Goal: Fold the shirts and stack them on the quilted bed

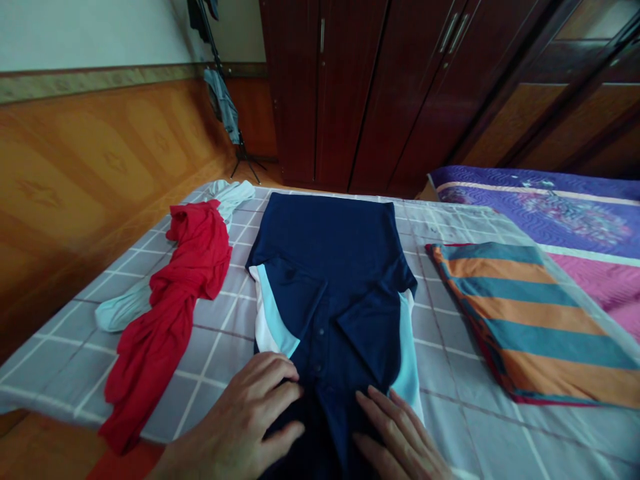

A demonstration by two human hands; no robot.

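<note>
A navy polo shirt (327, 233) with light blue and white side panels lies spread on the bed, its short sleeves turned in toward the button placket. Its collar end is nearest me. My left hand (260, 407) rests on the shirt's near left part, fingers apart and slightly bent. On the near right part lies my right hand (395, 437), fingers stretched out flat. Both hands touch the cloth without gripping it. The lower edge of the view cuts off the nearest part of the shirt.
Left of the shirt lie a crumpled red garment (175, 293) and a pale garment (125, 307) partly under it. Folded striped cloth (530, 307) lies at right on the checked bedsheet (220, 340). Beyond stand a dark red wardrobe (345, 100), a clothes stand (215, 53) and a purple-pink bed cover (560, 207).
</note>
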